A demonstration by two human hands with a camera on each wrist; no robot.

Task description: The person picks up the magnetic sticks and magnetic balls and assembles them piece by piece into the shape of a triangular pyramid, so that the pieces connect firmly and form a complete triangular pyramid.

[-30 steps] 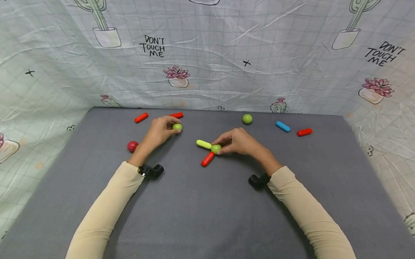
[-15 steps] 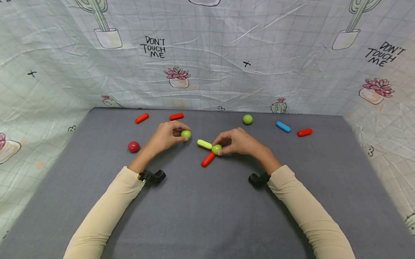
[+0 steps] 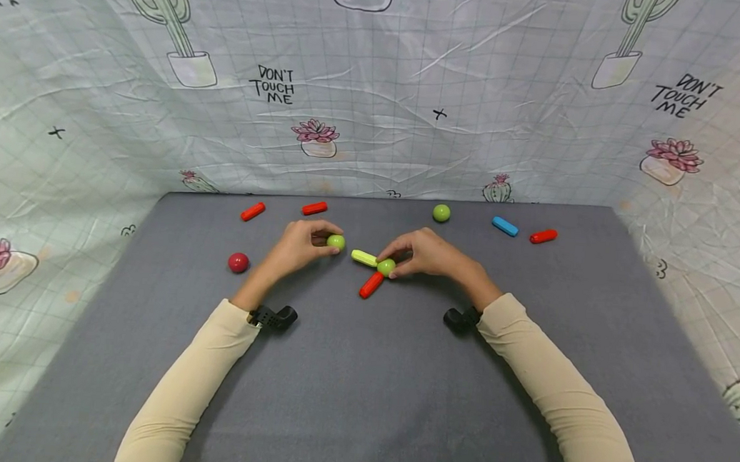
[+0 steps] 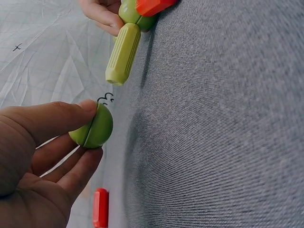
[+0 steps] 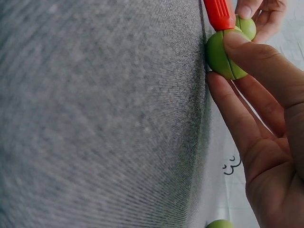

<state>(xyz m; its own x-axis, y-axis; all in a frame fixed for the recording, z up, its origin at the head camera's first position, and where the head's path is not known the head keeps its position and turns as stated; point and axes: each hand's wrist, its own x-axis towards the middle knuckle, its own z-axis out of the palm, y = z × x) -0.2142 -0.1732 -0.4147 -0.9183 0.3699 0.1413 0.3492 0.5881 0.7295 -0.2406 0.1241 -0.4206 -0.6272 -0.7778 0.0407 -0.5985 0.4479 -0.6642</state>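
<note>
Counter (image 3: 358, 402): grey fabric top, backed and flanked by a cactus-print sheet (image 3: 378, 117). Carries all items below.

Right hand (image 3: 429, 253): fingers and thumb curled round the joint ball (image 3: 386, 266), a green ball resting on the counter near the middle. Wrist view shows thumb on top of this ball (image 5: 223, 57) and fingers beneath, clamped.

Left hand (image 3: 298, 244): thumb and fingertips pinching a loose green ball (image 3: 336, 241), held just above or at the counter surface; which cannot be told. Wrist view confirms the pinch on the ball (image 4: 92, 127).

Yellow-green rod (image 3: 364, 258): one end touching the joint ball, long axis running from that ball toward the left hand, slightly away from the person. Its free end (image 4: 116, 78) faces the loose green ball, near but apart, with a small gap between them. The loose ball lies just to the left of this free end, roughly in line with the rod's axis; the left hand is the nearer hand to that end.

Red rod (image 3: 370, 284): attached to the joint ball, angled toward the person and to the left.

Spare pieces, well apart from both hands: red ball (image 3: 238, 262) at left; two red rods (image 3: 252, 211) (image 3: 314, 208) at far left; green ball (image 3: 441, 212), blue rod (image 3: 504, 226) and red rod (image 3: 543, 236) at far right.
</note>
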